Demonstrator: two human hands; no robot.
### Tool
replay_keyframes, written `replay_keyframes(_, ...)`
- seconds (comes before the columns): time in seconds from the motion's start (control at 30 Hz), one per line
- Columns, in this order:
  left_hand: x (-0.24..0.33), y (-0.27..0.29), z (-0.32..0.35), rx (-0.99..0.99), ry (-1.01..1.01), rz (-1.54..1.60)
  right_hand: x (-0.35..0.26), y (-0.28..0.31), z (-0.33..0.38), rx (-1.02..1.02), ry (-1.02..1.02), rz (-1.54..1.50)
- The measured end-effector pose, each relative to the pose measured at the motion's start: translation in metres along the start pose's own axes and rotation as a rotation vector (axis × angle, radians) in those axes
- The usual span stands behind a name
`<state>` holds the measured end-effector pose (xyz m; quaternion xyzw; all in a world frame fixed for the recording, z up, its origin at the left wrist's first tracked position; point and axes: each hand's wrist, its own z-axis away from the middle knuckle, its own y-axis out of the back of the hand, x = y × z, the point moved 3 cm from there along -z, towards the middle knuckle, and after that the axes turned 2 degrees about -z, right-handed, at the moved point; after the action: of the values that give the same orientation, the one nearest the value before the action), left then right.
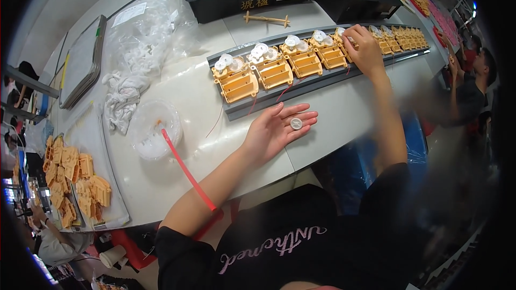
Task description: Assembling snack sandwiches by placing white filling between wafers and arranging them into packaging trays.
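Note:
My left hand (266, 135) lies palm up in front of the rack, fingers stretched out, with a small white plastic gear (296, 123) resting loose on them. My right hand (366, 51) reaches over the row, its fingertips pinched together at one of the orange plastic housings (329, 58); whatever is between them is hidden. Several such housings stand side by side on a long grey rack (236, 111). White gears (260, 51) sit on the far ends of the nearer ones. Thin red wires hang from some housings.
Behind the rack stand black bins of cream parts (252, 1) and pale blue-white parts (371, 8). An orange stick-like part (266, 19) lies nearby. To the left are a plastic bag (145, 37), a white cloth (126, 96), a round tub (156, 147) with a red strip, and piled orange housings (70, 174).

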<state>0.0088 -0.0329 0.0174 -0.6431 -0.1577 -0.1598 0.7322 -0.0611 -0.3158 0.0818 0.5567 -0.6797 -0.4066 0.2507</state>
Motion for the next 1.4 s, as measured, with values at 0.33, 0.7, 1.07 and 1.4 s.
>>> replay_keyframes(0.33,0.002,0.001,0.001,-0.006,0.002,0.123,-0.070,0.039,0.017,0.129,0.109,-0.248)
replay_keyframes(0.7,-0.003,-0.004,-0.002,-0.066,0.030,0.185,-0.153,0.029,0.073,-0.245,0.358,-0.377)
replay_keyframes(1.07,0.000,-0.005,-0.002,-0.006,-0.016,-0.014,0.049,0.032,0.015,0.295,-0.186,-0.250)
replay_keyframes(1.4,0.001,0.001,0.001,0.013,-0.017,-0.026,0.078,0.000,0.004,0.166,-0.214,-0.098)
